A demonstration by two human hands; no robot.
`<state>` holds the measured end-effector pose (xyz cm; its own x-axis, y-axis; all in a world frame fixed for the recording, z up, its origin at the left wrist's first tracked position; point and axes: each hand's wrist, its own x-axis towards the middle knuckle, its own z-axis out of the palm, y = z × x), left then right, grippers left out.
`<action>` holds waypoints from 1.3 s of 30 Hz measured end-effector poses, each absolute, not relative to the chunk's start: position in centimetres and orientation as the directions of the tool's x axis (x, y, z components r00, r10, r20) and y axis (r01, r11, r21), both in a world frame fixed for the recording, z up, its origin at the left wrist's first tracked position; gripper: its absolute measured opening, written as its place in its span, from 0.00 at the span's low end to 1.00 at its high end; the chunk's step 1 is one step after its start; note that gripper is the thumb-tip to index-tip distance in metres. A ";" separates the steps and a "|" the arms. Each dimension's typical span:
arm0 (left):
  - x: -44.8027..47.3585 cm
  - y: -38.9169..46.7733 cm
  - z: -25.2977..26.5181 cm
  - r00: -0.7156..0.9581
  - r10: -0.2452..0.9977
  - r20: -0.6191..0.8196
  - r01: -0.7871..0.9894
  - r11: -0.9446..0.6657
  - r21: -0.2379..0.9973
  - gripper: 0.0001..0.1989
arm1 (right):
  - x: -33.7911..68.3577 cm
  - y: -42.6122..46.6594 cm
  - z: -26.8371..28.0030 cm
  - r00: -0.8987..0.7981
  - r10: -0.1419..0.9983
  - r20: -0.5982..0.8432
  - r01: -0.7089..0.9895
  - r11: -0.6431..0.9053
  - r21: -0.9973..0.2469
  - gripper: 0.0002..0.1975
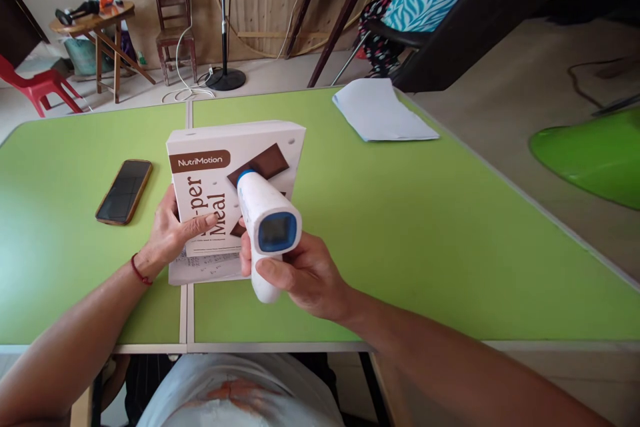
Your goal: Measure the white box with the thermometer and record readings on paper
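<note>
My left hand (pixel 173 227) grips a white box (pixel 200 193) printed "NutriMotion" by its left side, thumb across the front and the other fingers out of sight behind it. The box is upright, its front tilted toward me. My right hand (pixel 310 273) is closed around the handle of a white infrared thermometer (pixel 265 203) with a blue-rimmed screen. The thermometer's blue nose points at the box front; whether it touches the box I cannot tell. Under the box, a sheet of paper with handwriting (pixel 210 268) lies on the green table (pixel 400 240).
A phone (pixel 125 191) lies left of the box. Toward the far edge sits a stack of white paper (pixel 377 110). Beyond the table are a wooden chair (pixel 173 13), a small round table (pixel 95 21), a red plastic chair (pixel 37 87) and a black stand (pixel 226 77).
</note>
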<state>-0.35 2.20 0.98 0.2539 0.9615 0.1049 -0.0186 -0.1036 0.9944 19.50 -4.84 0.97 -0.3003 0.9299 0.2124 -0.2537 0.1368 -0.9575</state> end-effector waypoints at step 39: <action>-0.1 1.8 1.9 0.273 0.953 0.132 0.004 -0.138 0.990 0.30 | 19.9 -5.2 1.1 -0.315 0.917 0.245 -0.223 0.179 -0.958 0.16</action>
<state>-0.05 1.81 1.95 0.2726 0.9531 0.1318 0.0037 -0.1380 0.9904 19.86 -5.22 1.10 -0.3146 0.9172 0.2445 -0.2226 0.1792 -0.9583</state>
